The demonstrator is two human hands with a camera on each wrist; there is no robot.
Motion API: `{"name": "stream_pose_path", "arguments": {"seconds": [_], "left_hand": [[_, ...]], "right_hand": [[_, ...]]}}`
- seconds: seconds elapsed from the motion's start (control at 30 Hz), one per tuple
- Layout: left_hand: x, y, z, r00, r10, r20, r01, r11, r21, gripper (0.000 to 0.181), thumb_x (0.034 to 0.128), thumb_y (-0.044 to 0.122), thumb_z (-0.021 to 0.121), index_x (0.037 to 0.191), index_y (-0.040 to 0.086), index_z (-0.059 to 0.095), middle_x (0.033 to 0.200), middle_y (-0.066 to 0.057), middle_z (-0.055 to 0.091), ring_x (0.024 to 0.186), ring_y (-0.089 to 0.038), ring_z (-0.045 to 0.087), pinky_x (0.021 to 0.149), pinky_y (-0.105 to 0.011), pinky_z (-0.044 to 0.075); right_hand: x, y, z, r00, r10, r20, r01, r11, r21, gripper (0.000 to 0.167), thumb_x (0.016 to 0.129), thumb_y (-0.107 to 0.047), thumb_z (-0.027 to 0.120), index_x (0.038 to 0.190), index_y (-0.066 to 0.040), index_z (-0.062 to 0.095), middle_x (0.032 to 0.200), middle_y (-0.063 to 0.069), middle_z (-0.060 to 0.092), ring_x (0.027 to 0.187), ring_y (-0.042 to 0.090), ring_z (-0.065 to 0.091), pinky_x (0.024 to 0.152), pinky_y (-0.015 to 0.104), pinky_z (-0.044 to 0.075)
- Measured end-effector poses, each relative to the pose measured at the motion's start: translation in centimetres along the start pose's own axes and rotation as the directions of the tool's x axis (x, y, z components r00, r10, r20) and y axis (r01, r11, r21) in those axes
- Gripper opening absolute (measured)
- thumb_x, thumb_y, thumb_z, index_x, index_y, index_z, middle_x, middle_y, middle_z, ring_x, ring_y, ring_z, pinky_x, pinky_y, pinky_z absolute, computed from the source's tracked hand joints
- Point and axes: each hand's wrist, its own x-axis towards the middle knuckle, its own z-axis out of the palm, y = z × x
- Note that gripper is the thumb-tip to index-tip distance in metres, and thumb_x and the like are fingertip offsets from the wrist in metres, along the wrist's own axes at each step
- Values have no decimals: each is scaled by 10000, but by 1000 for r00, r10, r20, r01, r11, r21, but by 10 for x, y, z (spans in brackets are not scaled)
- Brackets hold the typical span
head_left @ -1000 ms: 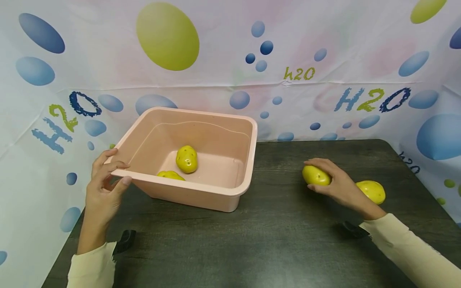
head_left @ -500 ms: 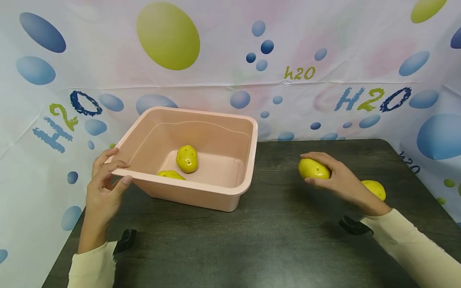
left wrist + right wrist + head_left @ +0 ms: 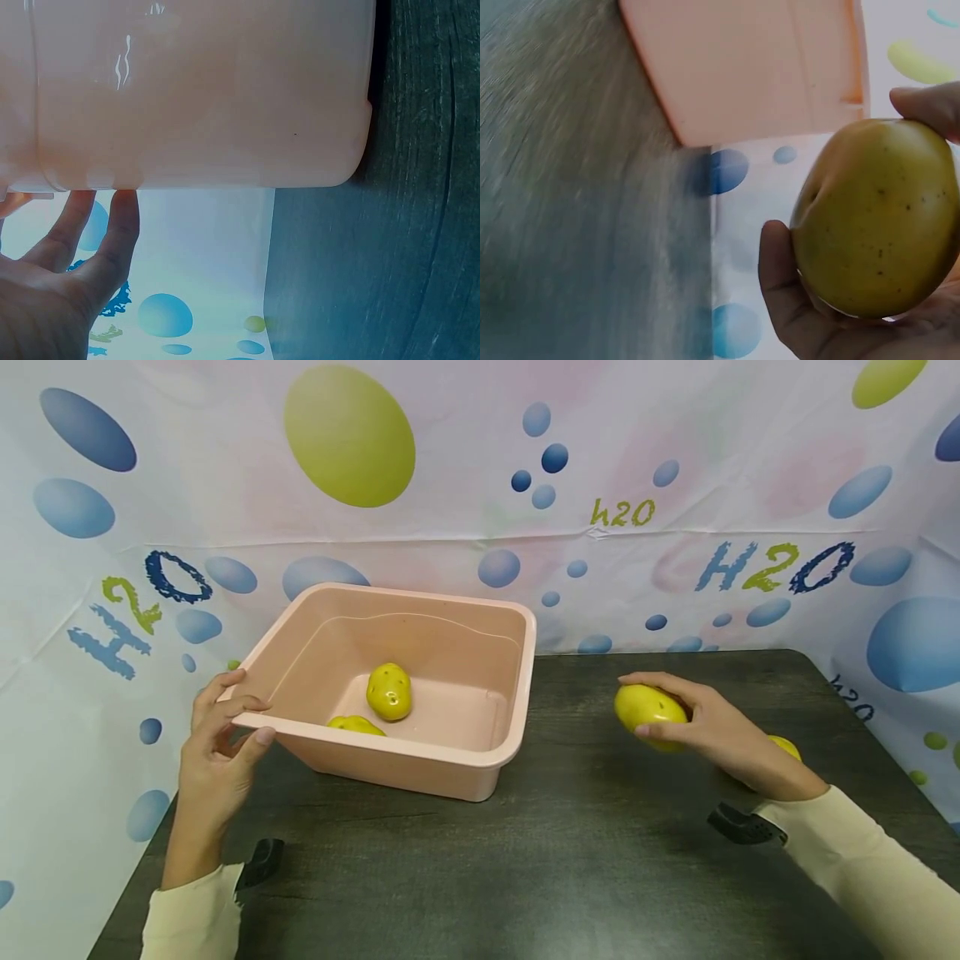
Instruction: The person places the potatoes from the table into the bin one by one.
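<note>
**Holding a yellow potato (image 3: 645, 708) in the right grip (image 3: 723, 735), the rim of a pink tub (image 3: 405, 774) in the left grip (image 3: 221, 768)**

Clamps the right grip on the yellow potato, thumb on one side and fingers on the other, with the rounded end jutting out towards the pink tub. Seems to hold it raised, judging by the shadow below, and well apart from the tub's right wall. In the right wrist view, shows small dark specks and a dimple on the skin. Pinches the near left corner of the rim in the left grip, fingers over the edge, thumb at the front.

Holds two more inside the tub: a second potato (image 3: 389, 692) in plain sight on the floor, and just beside it a third potato (image 3: 357, 724), mostly hidden by the front rim. Partly hides a fourth potato (image 3: 784, 746) behind the right wrist.

Spreads below as a dark, wood-grained counter (image 3: 570, 860), faintly glossy near the front. Rises behind as a creased white backdrop (image 3: 450, 443), printed with blue and green bubbles (image 3: 349, 435) and H2O lettering (image 3: 776, 567). Wears cream sleeves (image 3: 862, 860), with a black device (image 3: 742, 824) at each wrist.
</note>
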Motion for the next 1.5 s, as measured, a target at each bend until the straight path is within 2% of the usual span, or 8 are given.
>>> {"name": "stream_pose_path", "arguments": {"seconds": [0.27,0.43,0.6,0.8,1.03,1.27,1.5], "left_hand": [[0,0,0,1000,-13,-2,13,1000,6,290,959,-43,694,1240,-83,634,1624,78,375,1468,-232,383,1047,-188,499],[0,0,0,1000,-7,-1,7,1000,4,292,957,-47,695,1239,-86,632,1622,76,376,1465,-231,384,1039,-174,496],[1,0,1,1000,5,3,-5,1000,-3,292,955,-54,693,1237,-93,629,1622,64,373,1462,-234,382,1026,-152,492],[0,0,1,1000,2,6,-2,1000,-3,293,952,-57,694,1235,-92,628,1621,67,374,1459,-237,385,1032,-159,493],[1,-1,1,1000,8,9,-8,1000,-6,292,957,-58,688,1240,-95,624,1628,55,364,1473,-239,373,1025,-151,492],[1,0,0,1000,8,2,-8,1000,-16,288,955,-57,692,1234,-96,630,1621,58,376,1462,-235,381,1003,-133,491],[1,-1,1,1000,28,3,-28,998,-52,277,958,-66,681,1222,-124,616,1618,12,374,1456,-246,376,975,-103,487]], "right_hand": [[1,-23,-6,997,8,79,-12,999,50,570,1003,-308,702,1527,-372,487,1512,42,499,1108,349,531,809,439,518],[3,-33,-8,993,-1,115,-8,997,76,546,993,-304,707,1499,-381,517,1511,-1,502,1134,352,522,819,444,516],[6,-44,-8,988,-39,148,17,989,145,541,990,-241,692,1501,-304,529,1472,8,520,1137,363,526,820,456,531],[12,-62,-6,980,-40,194,-17,960,281,563,971,-201,709,1504,-235,531,1452,87,498,1173,379,498,862,459,556],[22,-83,-2,962,-103,253,3,930,368,599,955,-162,694,1522,-173,502,1495,111,473,1220,391,478,900,453,561],[36,-107,6,945,-115,307,-38,891,453,607,930,-131,706,1505,-199,521,1460,143,473,1218,370,515,933,428,569],[61,-130,17,921,-184,342,-35,837,546,621,896,-44,677,1486,-194,553,1505,104,456,1227,316,511,933,377,562]]}}
